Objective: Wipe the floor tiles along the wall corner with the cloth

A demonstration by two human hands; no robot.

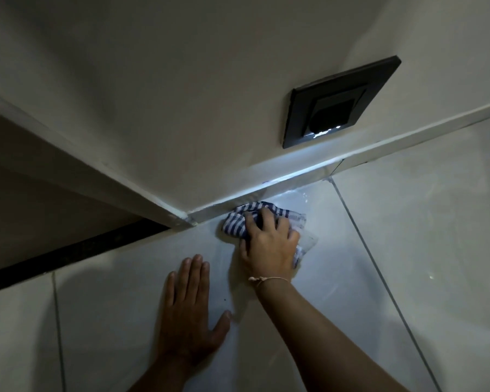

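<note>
Striped cloth [262,222] against skirting [266,190], clutched by right hand [269,244]; left hand [190,309] flat, released

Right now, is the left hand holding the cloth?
No: the left hand lies flat and bare on the floor tile, while the right hand presses the striped cloth near the skirting.

Dim overall; bright glare along skirting [280,182]; wide-angle edge bending.

floor tiles [393,250] (pale, glossy) | cloth [235,224] | left hand [188,312] flat
</note>
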